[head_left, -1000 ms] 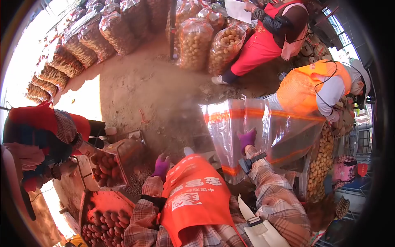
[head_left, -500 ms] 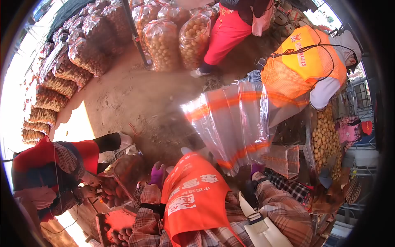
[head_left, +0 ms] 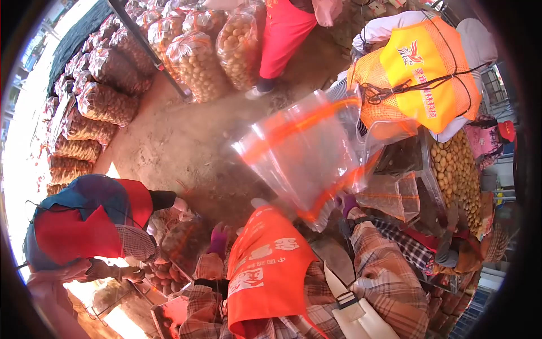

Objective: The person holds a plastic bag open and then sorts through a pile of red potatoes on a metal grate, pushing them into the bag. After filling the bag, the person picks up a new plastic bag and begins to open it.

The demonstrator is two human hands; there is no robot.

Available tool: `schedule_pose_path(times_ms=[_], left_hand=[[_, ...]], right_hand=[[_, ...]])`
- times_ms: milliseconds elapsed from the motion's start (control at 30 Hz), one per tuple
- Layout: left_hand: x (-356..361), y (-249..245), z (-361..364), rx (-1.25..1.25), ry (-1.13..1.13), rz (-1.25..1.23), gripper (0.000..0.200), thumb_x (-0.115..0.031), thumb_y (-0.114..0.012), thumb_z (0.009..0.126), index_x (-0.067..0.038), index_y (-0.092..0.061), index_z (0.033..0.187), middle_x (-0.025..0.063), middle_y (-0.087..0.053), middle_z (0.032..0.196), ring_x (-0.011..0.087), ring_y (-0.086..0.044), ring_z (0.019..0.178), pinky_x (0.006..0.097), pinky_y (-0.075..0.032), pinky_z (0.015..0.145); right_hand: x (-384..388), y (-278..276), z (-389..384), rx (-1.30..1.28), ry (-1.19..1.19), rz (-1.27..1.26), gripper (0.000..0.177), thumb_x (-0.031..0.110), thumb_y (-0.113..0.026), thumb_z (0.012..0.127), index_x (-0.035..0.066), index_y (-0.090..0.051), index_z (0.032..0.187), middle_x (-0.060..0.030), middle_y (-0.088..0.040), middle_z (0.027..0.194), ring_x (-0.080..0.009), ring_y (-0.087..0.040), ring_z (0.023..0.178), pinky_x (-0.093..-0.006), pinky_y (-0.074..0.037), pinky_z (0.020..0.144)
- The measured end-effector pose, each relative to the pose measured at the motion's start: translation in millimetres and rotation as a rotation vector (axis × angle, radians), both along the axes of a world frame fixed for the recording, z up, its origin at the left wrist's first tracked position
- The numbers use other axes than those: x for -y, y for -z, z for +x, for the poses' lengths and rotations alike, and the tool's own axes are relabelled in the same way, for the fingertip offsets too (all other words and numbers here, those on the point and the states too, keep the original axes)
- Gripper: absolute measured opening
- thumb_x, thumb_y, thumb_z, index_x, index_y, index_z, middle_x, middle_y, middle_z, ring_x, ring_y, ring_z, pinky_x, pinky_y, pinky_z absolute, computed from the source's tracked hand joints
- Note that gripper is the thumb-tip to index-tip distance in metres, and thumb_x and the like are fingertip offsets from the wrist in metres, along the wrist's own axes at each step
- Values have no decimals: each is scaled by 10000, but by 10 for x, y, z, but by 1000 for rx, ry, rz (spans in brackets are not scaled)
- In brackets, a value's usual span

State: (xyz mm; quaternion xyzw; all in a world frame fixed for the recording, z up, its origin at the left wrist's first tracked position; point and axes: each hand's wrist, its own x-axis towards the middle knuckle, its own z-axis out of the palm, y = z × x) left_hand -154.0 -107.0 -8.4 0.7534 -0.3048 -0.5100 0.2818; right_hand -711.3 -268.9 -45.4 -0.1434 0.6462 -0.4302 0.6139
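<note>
My right hand [head_left: 347, 203], in a purple glove, is closed on the lower edge of a large clear plastic bag [head_left: 305, 152] with orange bands. The bag spreads out ahead of my orange apron [head_left: 271, 254], its upper part near a person in an orange vest. Beside the apron, on its left, my left hand [head_left: 219, 237] wears a purple glove; its fingers are apart and hold nothing. A smaller clear bag [head_left: 392, 196] with orange lines lies just right of my right hand.
Filled potato bags [head_left: 197, 65] stand at the top and left. Loose potatoes [head_left: 454, 175] fill a bin at right. A person in an orange vest [head_left: 420, 70] bends at upper right; a person in red and blue [head_left: 96, 220] bends at left over dark red produce [head_left: 166, 277].
The large bag has shifted slightly left and its shape has changed. My right hand has moved up a little. The person at left has bent differently, and the whole view has turned somewhat.
</note>
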Motion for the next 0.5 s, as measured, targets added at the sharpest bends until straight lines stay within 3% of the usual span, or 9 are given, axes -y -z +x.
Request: schedule_pose_path(times_ms=[67, 133, 233, 300, 333, 367, 400, 433, 500], left_hand=[[-140, 211, 69, 107, 56, -1, 437, -224, -644, 930, 39, -601, 1276, 237, -643, 1254, 343, -616, 1174, 432, -480, 1023], [-207, 213, 68, 52, 65, 5, 443, -234, -630, 944, 38, -594, 1292, 237, -641, 1270, 342, -609, 1195, 434, -474, 1033], [-125, -215, 14, 50, 51, 32, 448, -241, -635, 945, 40, -594, 1292, 235, -644, 1262, 342, -611, 1192, 430, -477, 1027], [-126, -262, 31, 124, 85, 14, 443, -239, -636, 953, 38, -591, 1295, 232, -646, 1256, 339, -608, 1193, 425, -476, 1027], [-98, -280, 31, 191, 120, 2, 438, -237, -636, 961, 37, -588, 1299, 228, -648, 1251, 335, -606, 1195, 421, -475, 1026], [3, -411, 9, 193, 118, -8, 438, -237, -636, 961, 37, -588, 1299, 228, -648, 1251, 335, -606, 1195, 421, -475, 1026], [182, -686, -67, -31, 65, 73, 497, -283, -612, 988, 16, -524, 1375, 185, -639, 1267, 290, -604, 1175, 400, -487, 1000], [332, -849, -153, -256, 14, 155, 558, -329, -588, 1015, -5, -461, 1451, 142, -630, 1283, 246, -602, 1155, 379, -499, 973], [504, -727, -273, -507, 119, 49, 660, -337, -608, 1012, -22, -340, 1526, 126, -619, 1274, 225, -600, 1098, 362, -510, 925]], right_hand=[[33, -240, 262, -224, -290, 98, 143, 144, -678, 926, 93, -585, 1022, -44, -640, 873, -127, -647, 808, -277, -532, 589], [99, -469, 627, -299, -348, 144, 236, 173, -760, 873, 86, -619, 1041, -18, -649, 833, -147, -621, 705, -310, -526, 646], [78, -584, 1116, -433, -452, 101, 187, 232, -748, 881, 82, -649, 934, -70, -663, 769, -208, -658, 697, -350, -511, 633], [111, -1226, 1552, -1063, -624, -142, 216, 290, -724, 875, 85, -661, 850, -130, -652, 731, -299, -664, 691, -423, -487, 611], [136, -1388, 1642, -1064, -620, -153, 216, 290, -724, 875, 85, -661, 850, -130, -652, 731, -299, -664, 691, -423, -487, 611], [150, -1523, 1714, -1176, -713, -364, 221, 292, -726, 834, 81, -666, 858, -154, -646, 738, -326, -650, 682, -448, -481, 615], [161, -1721, 1790, -1284, -800, -581, 236, 295, -727, 794, 77, -670, 867, -177, -640, 744, -353, -636, 672, -473, -475, 619], [152, -1941, 1843, -1337, -889, -695, 194, 282, -722, 770, 96, -699, 820, -133, -662, 768, -352, -651, 688, -477, -479, 619], [218, -2218, 2018, -1354, -890, -756, 209, 296, -721, 787, 93, -709, 836, -117, -668, 773, -336, -655, 688, -474, -487, 625]])
